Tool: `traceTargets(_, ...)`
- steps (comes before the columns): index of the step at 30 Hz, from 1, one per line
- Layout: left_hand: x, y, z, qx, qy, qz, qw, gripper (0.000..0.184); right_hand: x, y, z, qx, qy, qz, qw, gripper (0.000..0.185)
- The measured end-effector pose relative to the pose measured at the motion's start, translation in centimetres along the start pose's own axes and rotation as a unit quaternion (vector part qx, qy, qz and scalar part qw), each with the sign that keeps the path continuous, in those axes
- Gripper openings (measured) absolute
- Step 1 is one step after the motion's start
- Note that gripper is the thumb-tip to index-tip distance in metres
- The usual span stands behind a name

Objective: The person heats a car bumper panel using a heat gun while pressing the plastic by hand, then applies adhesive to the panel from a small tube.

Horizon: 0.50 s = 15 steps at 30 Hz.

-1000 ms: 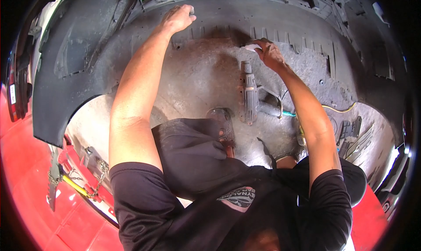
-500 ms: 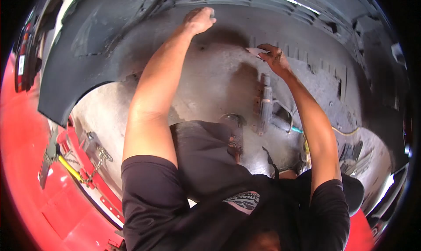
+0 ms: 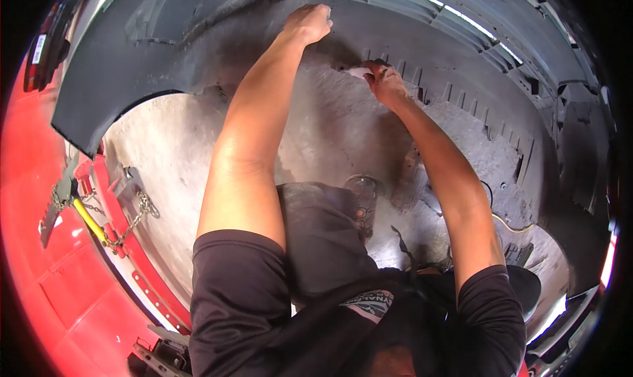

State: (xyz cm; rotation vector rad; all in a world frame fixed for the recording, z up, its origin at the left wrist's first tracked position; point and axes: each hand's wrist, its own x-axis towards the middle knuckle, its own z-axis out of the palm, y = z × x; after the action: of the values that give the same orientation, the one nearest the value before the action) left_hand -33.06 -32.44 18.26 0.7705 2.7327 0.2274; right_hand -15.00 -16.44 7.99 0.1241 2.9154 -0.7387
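Note:
A large dark grey car bumper cover (image 3: 125, 47) curves around in front of me, with a row of tabs along its inner edge. My left hand (image 3: 308, 24) is closed, knuckles up, against the panel's inner side; what its fingers hold, if anything, is hidden. To its right, my right hand (image 3: 388, 84) pinches a small pale flat piece (image 3: 359, 72) between thumb and fingers. That piece points left, close to the tabbed edge. Its material is too small to make out.
Concrete floor (image 3: 165, 140) lies below, with a thin yellowish hose (image 3: 514, 227) on the right. At the left stand a red cart-like surface (image 3: 79, 298), a chain (image 3: 142, 209) and a yellow-handled tool (image 3: 89, 220). My bent knee (image 3: 320, 232) is between my arms.
My right hand has moved left with the pale piece, nearer my left hand. The view has shifted, and my right arm now covers most of the tool on the floor.

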Motion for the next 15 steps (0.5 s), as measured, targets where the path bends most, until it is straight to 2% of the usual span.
traceTargets(2, 0.2, 0.0, 0.1, 0.003, -0.012, 0.002, 1.0, 0.043, 0.4, -0.1, 0.5, -0.009, 0.012, -0.025, 1.0, 0.029)
traceTargets(15, 0.2, -0.2, 0.5, 0.009, -0.023, 0.011, 1.0, 0.043, 1.2, -0.3, 1.5, -0.023, -0.015, -0.014, 1.0, 0.03)
